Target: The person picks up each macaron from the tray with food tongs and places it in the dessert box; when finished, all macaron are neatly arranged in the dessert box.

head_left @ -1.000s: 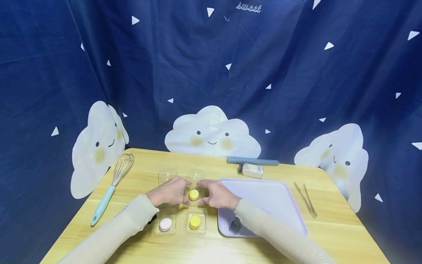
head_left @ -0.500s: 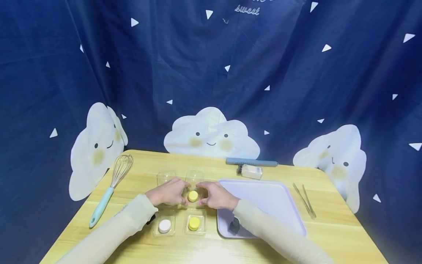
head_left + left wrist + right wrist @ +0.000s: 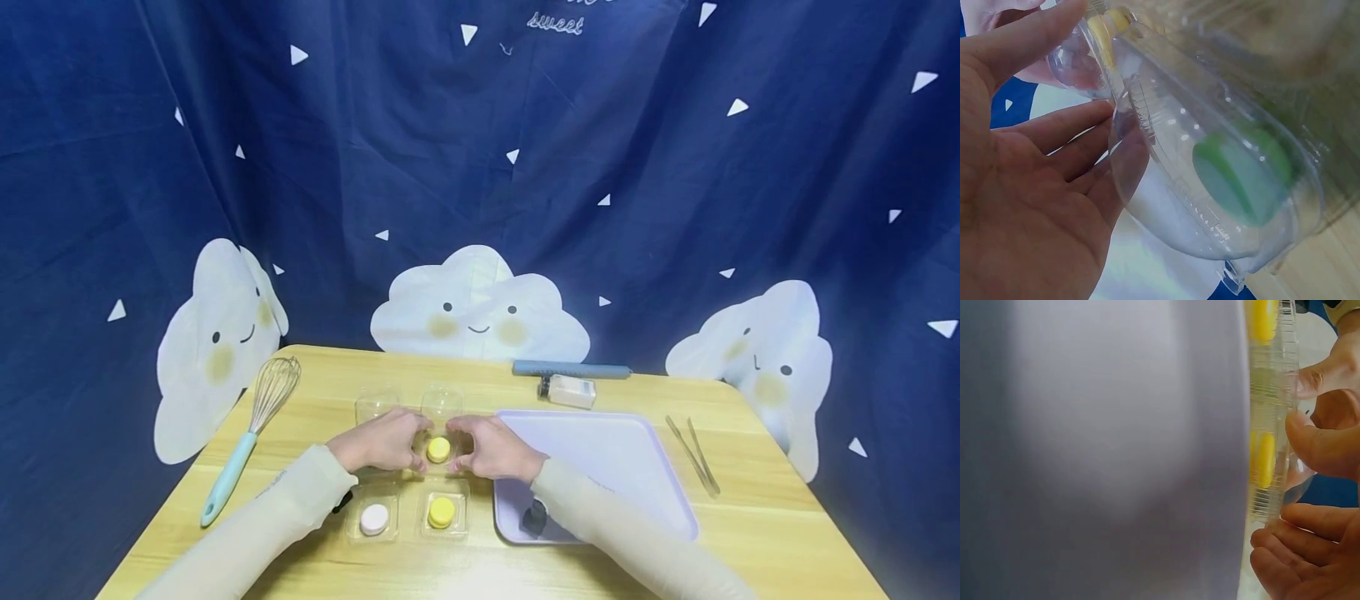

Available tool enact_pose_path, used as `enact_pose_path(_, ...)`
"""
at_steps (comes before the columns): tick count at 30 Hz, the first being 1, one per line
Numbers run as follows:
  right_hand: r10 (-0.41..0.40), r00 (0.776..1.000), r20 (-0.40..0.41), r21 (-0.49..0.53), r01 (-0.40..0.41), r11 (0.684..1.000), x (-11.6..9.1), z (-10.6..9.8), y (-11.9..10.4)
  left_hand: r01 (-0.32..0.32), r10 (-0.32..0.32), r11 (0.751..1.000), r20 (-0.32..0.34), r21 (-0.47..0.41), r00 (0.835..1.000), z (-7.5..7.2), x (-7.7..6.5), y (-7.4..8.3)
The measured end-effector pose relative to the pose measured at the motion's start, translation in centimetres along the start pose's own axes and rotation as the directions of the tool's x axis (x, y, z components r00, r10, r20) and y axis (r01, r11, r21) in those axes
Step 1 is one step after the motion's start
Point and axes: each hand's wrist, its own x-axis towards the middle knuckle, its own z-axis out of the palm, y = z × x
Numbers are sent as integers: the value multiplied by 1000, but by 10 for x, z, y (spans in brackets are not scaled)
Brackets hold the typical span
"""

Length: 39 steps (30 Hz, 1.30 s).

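Note:
My left hand [image 3: 381, 442] and right hand [image 3: 493, 448] hold opposite sides of a clear plastic box [image 3: 1263, 503]. Its lid [image 3: 442, 400] stands open behind it, and a yellow macaron [image 3: 438, 450] sits inside. Each hand curves round one side, thumb near and fingertips farther back. A second open-lidded box holds a green macaron [image 3: 1244, 175], which the left hand hides from the head view. In front, a white macaron [image 3: 374, 519] and another yellow macaron [image 3: 441, 512] each lie in their own clear box.
Under the right forearm lies a lilac tray [image 3: 585, 450], with tongs [image 3: 694, 457] to its right. Behind it are a small bottle [image 3: 570, 391] and a blue-grey bar [image 3: 573, 369]. A whisk [image 3: 255, 433] lies at the left. A dark curtain [image 3: 450, 125] hangs behind the table.
Both hands stay at the box with the yellow macaron; the gap between their fingers looks almost the same. The head view has shifted slightly.

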Motion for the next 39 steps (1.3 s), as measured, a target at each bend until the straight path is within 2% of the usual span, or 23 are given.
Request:
enact_pose_path(4,19,1000,-15,21,-19,1000,0,-4,-3,25,-26,999,-2,-32,1000,-3,-2,0)
enact_pose_path(6,35,999,-29,63,-33,997,0,-8,-6,47,-48,997,-11,-68,999,-6,-4,-1)
enact_pose_path(10,15,996,-93,173,1,985,1,-18,-12,62,-70,993,-76,-95,995,-17,-7,-3)
enact_pose_path(13,-20,987,-158,254,60,965,6,-26,-18,28,-42,995,-153,-91,987,-31,-10,-5)
enact_pose_path(16,-54,972,-230,299,124,946,14,-35,-24,-20,-6,993,-230,-112,973,-49,-15,-6)
enact_pose_path(20,-102,939,-329,342,219,914,28,-49,-37,-105,48,982,-330,-156,943,-75,-20,-10)
enact_pose_path(22,-114,922,-370,385,264,884,37,-57,-43,-138,63,975,-372,-177,926,-88,-22,-15)
enact_pose_path(25,-109,907,-406,465,308,830,52,-71,-52,-152,40,959,-414,-240,910,-110,-26,-23)
enact_pose_path(29,-60,915,-400,551,292,782,75,-82,-58,-144,-11,937,-438,-319,899,-136,-27,-38)
enact_pose_path(32,-18,926,-378,596,258,760,94,-83,-59,-124,-53,919,-428,-375,902,-147,-25,-50)
enact_pose_path(35,23,940,-342,627,210,750,112,-77,-58,-107,-82,900,-407,-422,910,-151,-22,-64)
enact_pose_path(39,82,965,-250,651,104,752,129,-61,-51,-78,-111,876,-358,-475,927,-144,-17,-83)
